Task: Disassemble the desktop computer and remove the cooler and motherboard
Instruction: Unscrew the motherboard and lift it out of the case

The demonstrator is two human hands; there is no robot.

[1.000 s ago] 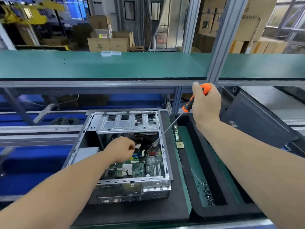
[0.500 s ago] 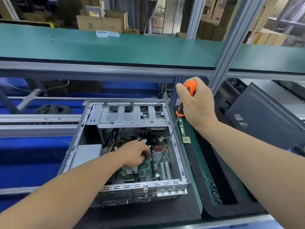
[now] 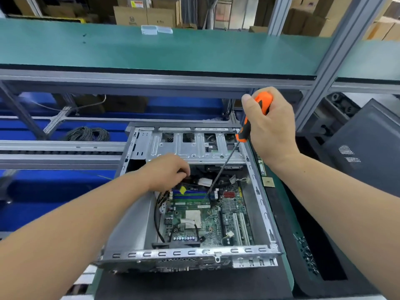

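An open metal computer case [image 3: 265,213] lies on a black mat. Inside it the green motherboard [image 3: 214,221] is exposed, with a bare square processor area near its middle and blue memory slots at the far edge. My right hand [image 3: 270,131] grips an orange-handled screwdriver [image 3: 225,167]; its long shaft slants down and its tip meets the board near the memory slots. My left hand [image 3: 167,172] reaches into the case at the far left of the board, fingers curled around dark cables there. No cooler is in view on the board.
A black tray [image 3: 307,215] to the right of the case holds loose screws [image 3: 308,254], a small chip and a memory stick. A dark case panel [image 3: 365,148] leans at far right. A green shelf [image 3: 164,50] overhangs the bench; an aluminium post [image 3: 318,92] stands near my right hand.
The view has closed in on the case. My right hand has swung the screwdriver more upright, with its tip now down on the board. My left hand has shifted toward the far cables.
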